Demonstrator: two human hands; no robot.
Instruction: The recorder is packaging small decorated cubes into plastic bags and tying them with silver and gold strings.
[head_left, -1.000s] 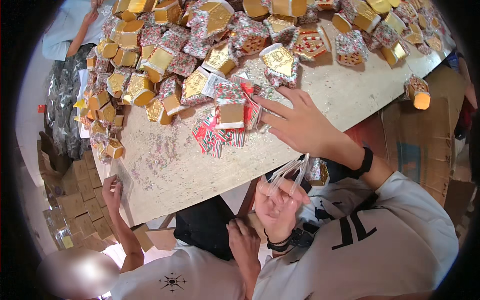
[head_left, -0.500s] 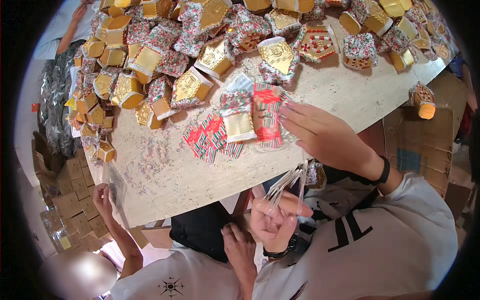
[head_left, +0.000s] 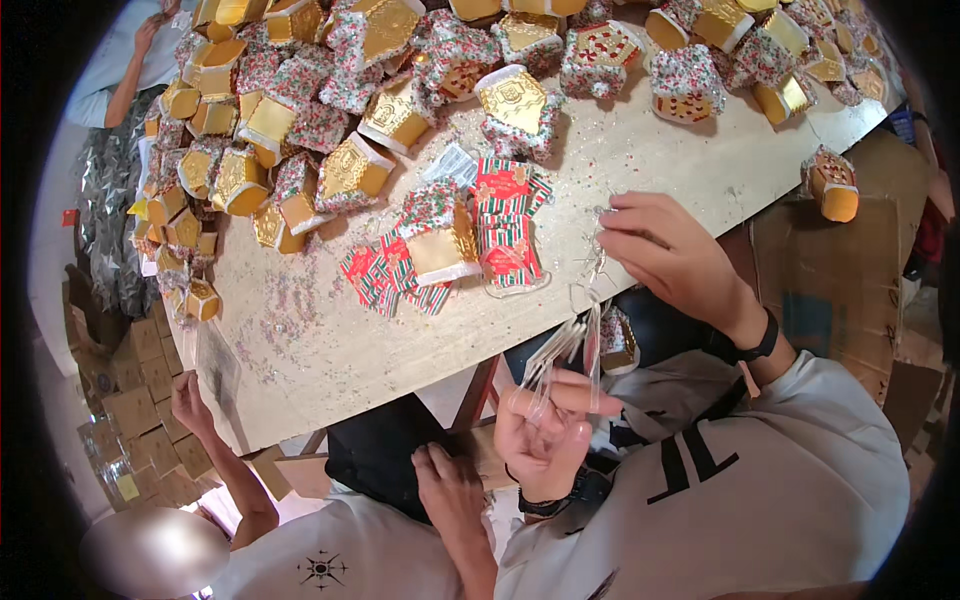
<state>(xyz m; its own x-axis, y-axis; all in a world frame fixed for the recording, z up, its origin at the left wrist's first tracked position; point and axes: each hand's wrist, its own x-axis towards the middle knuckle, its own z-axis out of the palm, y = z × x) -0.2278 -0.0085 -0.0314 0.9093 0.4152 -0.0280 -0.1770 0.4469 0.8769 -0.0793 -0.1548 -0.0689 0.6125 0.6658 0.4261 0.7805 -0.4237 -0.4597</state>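
Note:
Several thin clear loops of cord [head_left: 562,350] hang over the fingers of my left hand [head_left: 545,430], which is curled around them in front of my chest. Above the table's near edge, my right hand [head_left: 675,262] pinches a thin clear strand that runs down toward those loops. Left of my right hand stands a small house ornament [head_left: 440,258] with a sprinkle-covered roof and gold walls. Beside it lies a column of red cards with striped edges [head_left: 508,235]. More red, green and white striped cards [head_left: 375,275] are spread on its other side.
A large heap of gold and sprinkled house ornaments [head_left: 300,120] covers the table's far side. One ornament [head_left: 832,185] sits on a cardboard box [head_left: 840,290] at right. Loose sprinkles [head_left: 290,310] dot the table. A co-worker's hands [head_left: 450,485] are at lower left.
My right hand has moved off the red cards, back toward the table's near edge, and now draws out a strand. My left hand keeps the loops. The view has shifted slightly.

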